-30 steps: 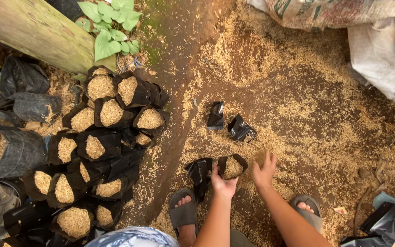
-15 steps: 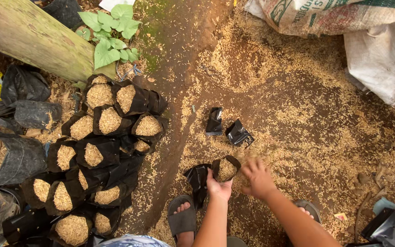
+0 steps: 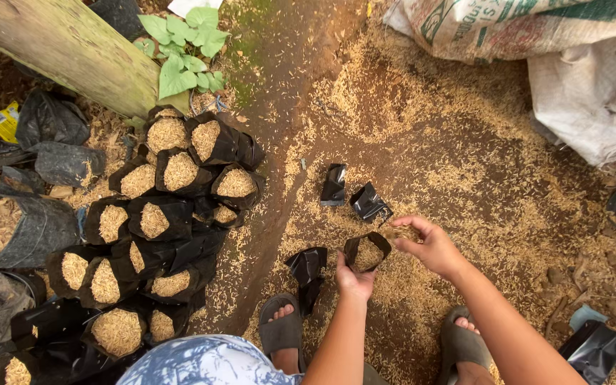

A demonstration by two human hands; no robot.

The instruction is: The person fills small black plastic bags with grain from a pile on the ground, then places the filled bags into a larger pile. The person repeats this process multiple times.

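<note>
Left hand (image 3: 354, 279) gripped the bag (image 3: 366, 251) rim; right hand (image 3: 429, 244), cupped around husk (image 3: 402, 232), hovered just beside its mouth.

A person crouches over husk-strewn ground (image 3: 465, 164), the left hand (image 3: 354, 279) gripping the rim of a small black bag (image 3: 367, 251) while the right hand (image 3: 429, 246), cupped around a pinch of husks, hovers beside its mouth. Filled black bags (image 3: 165, 214) crowd the left; two empty bags (image 3: 354, 192) lie just beyond.

Left hand (image 3: 354, 279) gripping, right hand (image 3: 430, 244) cupped, fingers curled.
</note>
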